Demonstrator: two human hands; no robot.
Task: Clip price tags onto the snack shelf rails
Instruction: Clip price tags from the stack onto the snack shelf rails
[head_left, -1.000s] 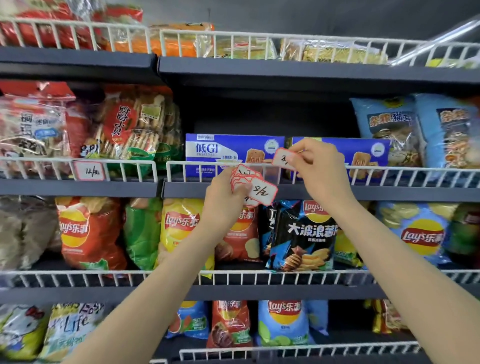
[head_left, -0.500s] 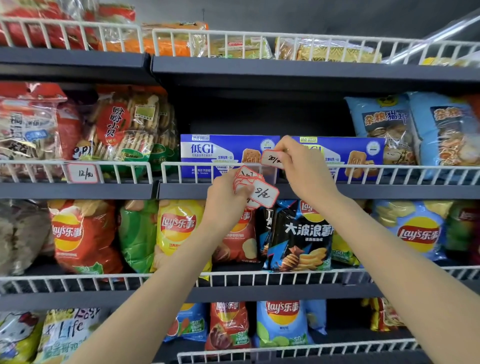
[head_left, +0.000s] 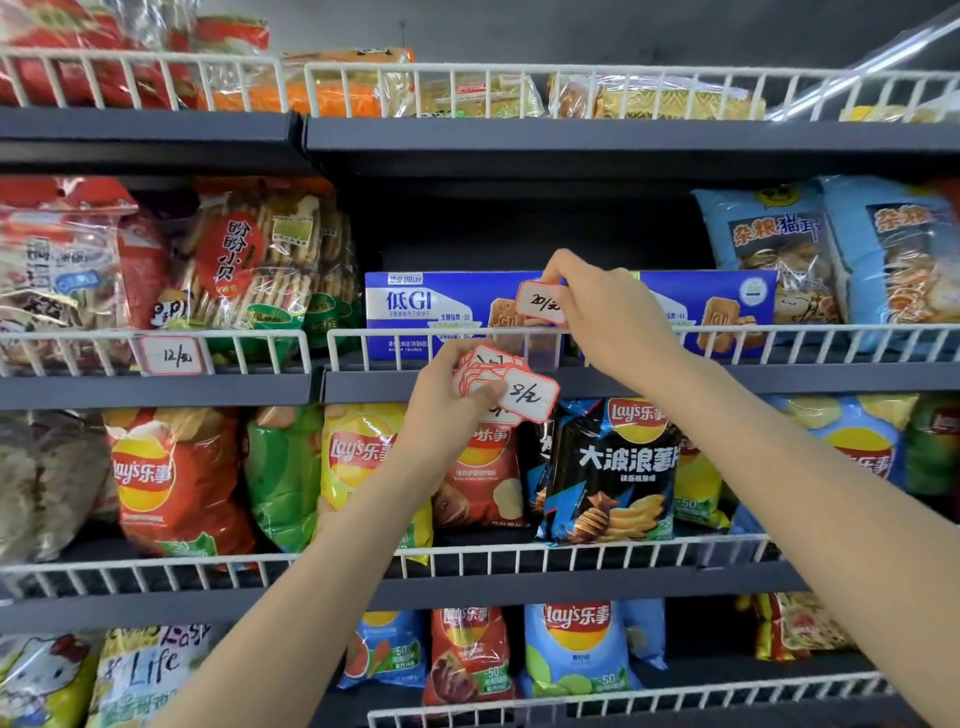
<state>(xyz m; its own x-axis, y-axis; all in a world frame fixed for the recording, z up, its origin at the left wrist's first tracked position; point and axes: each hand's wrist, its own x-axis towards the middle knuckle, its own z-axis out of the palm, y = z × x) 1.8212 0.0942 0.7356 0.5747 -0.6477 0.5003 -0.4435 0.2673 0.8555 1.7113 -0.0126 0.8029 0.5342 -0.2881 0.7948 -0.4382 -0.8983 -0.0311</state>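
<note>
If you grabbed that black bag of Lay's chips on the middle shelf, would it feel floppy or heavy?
The black Lay's bag looks puffed with air, so probably light for its size. Its glossy film suggests it would crinkle, dent and perhaps slip under the fingers. It stands behind the wire rail, so a push would likely tip it backward.
</note>
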